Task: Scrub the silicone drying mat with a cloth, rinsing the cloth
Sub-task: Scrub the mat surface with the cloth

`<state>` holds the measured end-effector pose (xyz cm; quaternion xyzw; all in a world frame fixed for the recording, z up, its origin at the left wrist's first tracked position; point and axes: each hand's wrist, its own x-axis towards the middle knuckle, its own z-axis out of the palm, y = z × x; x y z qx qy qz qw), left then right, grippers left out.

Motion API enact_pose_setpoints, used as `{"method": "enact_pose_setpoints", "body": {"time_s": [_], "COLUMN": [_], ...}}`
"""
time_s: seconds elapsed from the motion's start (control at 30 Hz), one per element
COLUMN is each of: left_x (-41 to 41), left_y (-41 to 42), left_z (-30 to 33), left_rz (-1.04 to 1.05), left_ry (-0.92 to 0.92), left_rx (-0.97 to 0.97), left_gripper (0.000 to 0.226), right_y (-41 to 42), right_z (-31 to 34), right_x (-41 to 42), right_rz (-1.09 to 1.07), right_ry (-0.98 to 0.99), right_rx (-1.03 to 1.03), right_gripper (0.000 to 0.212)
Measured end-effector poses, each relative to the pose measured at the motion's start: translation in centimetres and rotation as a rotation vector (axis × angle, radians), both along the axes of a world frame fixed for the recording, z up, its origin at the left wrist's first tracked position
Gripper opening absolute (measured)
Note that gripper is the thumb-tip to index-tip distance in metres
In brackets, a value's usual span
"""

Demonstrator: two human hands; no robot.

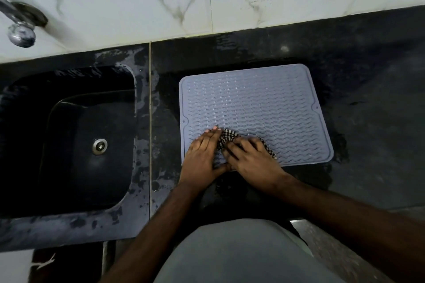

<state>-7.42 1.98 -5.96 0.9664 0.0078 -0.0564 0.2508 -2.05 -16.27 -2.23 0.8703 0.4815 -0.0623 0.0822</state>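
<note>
On wavy-ribbed grey silicone mat (pixel 253 103), left hand (pixel 202 156) lies flat w/ straight fingers, right hand (pixel 250 158) presses crumpled checked cloth (pixel 226 139).

A single wide-angle view looks from head height almost straight down onto the dark counter (pixel 368 145), close enough that both forearms reach up from the bottom edge. The person's own body fills the bottom middle. The sink (pixel 69 140) lies at the left, the mat (pixel 253 103) near the centre, and the tiled wall (pixel 276 0) runs along the top, its lines bowed by the lens.
</note>
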Motion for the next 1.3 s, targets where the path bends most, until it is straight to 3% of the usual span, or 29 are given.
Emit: {"method": "enact_pose_setpoints", "body": {"time_s": [0.13, 0.3, 0.93, 1.0, 1.07, 1.2, 1.3], "left_x": [0.0, 0.0, 0.6, 1.0, 2.2, 5.5, 6.0], "left_y": [0.2, 0.2, -0.3, -0.9, -2.4, -6.5, -6.7], "left_z": [-0.3, -0.4, 0.9, 1.6, 2.2, 2.3, 1.1], "left_rz": [0.002, 0.017, 0.026, 0.014, -0.08, -0.146, -0.143], "left_ry": [-0.01, 0.026, 0.091, 0.01, -0.078, 0.061, 0.103], "left_rx": [0.004, 0.0, 0.087, 0.133, 0.052, -0.198, -0.169], "left_gripper": [0.103, 0.105, 0.109, 0.102, 0.093, 0.118, 0.129], "right_y": [-0.5, -1.5, -6.0, -6.6, -6.7, -6.9, -7.3], "right_z": [0.2, 0.8, -0.8, -0.7, -0.5, -0.1, 0.0], "right_x": [0.7, 3.2, 4.8, 5.0, 4.9, 5.0, 4.9], "right_rz": [-0.021, 0.15, 0.042, 0.025, 0.022, 0.015, 0.027], "right_ry": [0.136, 0.177, 0.15, 0.163, 0.185, 0.214, 0.194], "right_rx": [-0.001, -0.013, 0.24, 0.244, 0.257, 0.223, 0.217], "right_gripper": [0.054, 0.062, 0.045, 0.042, 0.035, 0.028, 0.025]}}
